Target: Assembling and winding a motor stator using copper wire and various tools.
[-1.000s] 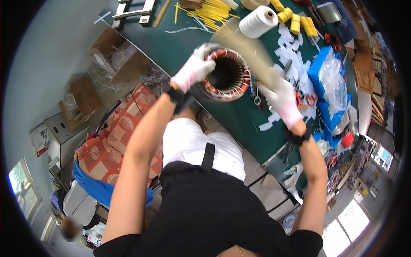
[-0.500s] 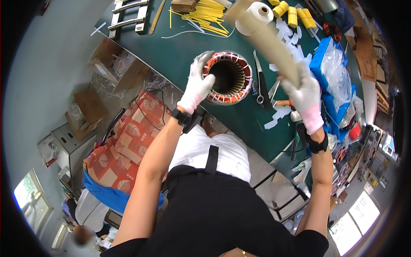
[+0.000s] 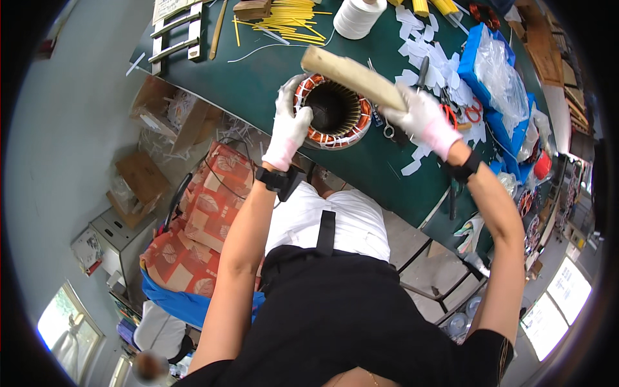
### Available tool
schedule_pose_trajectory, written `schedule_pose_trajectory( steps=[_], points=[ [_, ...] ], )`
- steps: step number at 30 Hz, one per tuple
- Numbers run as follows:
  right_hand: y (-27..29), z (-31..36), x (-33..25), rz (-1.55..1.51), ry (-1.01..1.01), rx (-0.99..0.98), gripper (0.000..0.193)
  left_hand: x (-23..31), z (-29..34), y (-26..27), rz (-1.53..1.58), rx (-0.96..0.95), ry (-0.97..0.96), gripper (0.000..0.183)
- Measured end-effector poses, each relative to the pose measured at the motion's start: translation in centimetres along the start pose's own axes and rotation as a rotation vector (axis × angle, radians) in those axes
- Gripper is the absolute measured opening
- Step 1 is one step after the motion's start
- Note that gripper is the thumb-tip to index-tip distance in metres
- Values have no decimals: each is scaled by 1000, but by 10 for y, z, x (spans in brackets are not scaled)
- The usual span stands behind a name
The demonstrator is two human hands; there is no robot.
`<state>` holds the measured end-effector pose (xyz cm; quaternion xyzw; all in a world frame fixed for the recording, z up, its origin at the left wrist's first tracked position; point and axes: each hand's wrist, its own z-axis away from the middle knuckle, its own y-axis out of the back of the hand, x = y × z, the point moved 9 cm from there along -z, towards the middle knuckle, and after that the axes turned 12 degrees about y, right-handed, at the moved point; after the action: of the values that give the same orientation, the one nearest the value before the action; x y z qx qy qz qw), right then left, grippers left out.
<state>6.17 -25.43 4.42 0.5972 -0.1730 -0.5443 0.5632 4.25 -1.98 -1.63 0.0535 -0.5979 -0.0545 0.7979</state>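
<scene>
A motor stator (image 3: 336, 138) stands on the green table, its bore facing up. Orange windings tied with white cord ring its rim, with slots lining the inner wall. My gloved left hand (image 3: 289, 119) grips the rim at the left, thumb over the inner edge and fingers around the outside. In my gloved right hand (image 3: 418, 117) is a pale wooden club (image 3: 354, 79), held by its right end. The club slants over the far right part of the stator and hides some of that rim; whether it touches the windings I cannot tell.
Behind the stator are a white thread cone (image 3: 356, 19) and yellow strips (image 3: 293, 22). White paper pieces (image 3: 438, 64) and red-handled scissors (image 3: 474, 111) lie to the right, beside a blue bin (image 3: 472, 59). A slatted frame (image 3: 175, 44) lies far left; a red-cushioned chair (image 3: 209, 209) stands nearer.
My right hand has brought the wooden club left and down, from beside the thread cone to over the stator. My left hand keeps its hold on the rim. The whole view has shifted slightly.
</scene>
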Motion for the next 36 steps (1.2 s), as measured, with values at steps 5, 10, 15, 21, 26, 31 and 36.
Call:
schedule_pose_trajectory(
  steps=[5,10,15,21,26,31,36],
  points=[
    [95,23,-31,-390,113,461,38,13,-18,-23,156,-276,26,70],
    [39,-12,-4,141,45,-113,45,1,-25,-21,185,-364,137,75],
    [79,-9,-39,-257,210,237,46,-19,-3,-12,249,-173,281,72],
    [20,-43,-10,73,160,-248,58,-19,-5,-12,218,-187,264,63],
    [-21,-54,72,-27,-158,-82,59,-11,-3,-15,128,-167,174,59],
    [-27,-57,84,254,-85,295,45,-12,0,-13,321,-148,167,59],
    [-32,21,113,377,-450,203,28,-19,-1,4,341,-116,138,57]
  ],
)
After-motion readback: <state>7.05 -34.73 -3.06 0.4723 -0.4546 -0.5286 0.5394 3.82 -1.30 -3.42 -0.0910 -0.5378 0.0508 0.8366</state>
